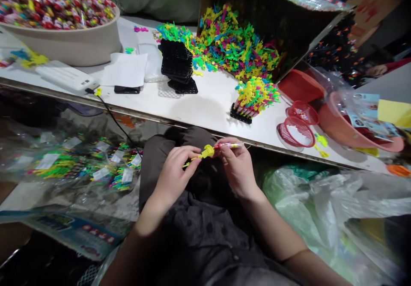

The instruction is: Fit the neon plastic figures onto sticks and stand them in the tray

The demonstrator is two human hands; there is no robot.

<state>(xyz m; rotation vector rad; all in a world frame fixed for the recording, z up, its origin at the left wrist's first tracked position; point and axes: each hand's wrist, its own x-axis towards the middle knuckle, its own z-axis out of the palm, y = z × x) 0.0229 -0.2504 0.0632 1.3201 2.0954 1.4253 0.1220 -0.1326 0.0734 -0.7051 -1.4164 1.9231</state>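
Observation:
Over my lap, my left hand (175,170) pinches a small yellow plastic figure (207,151) by its thin stalk. My right hand (236,164) is closed on a thin pink stick (228,145) whose end meets the yellow figure. Both hands sit just below the front edge of the white table (205,102). On the table ahead stands a black holder (241,114) packed with upright colourful figures (257,94). Behind it lies a big heap of loose neon figures (231,42), spilling from a cardboard box.
A stack of empty black holders (177,65) stands mid-table. A large beige bowl of wrapped sweets (61,29), a white power bank (69,77) and a phone (126,90) lie left. Two red mesh baskets (297,125) and a pink basin (349,127) sit right. Bagged figures (80,166) lie left of my lap.

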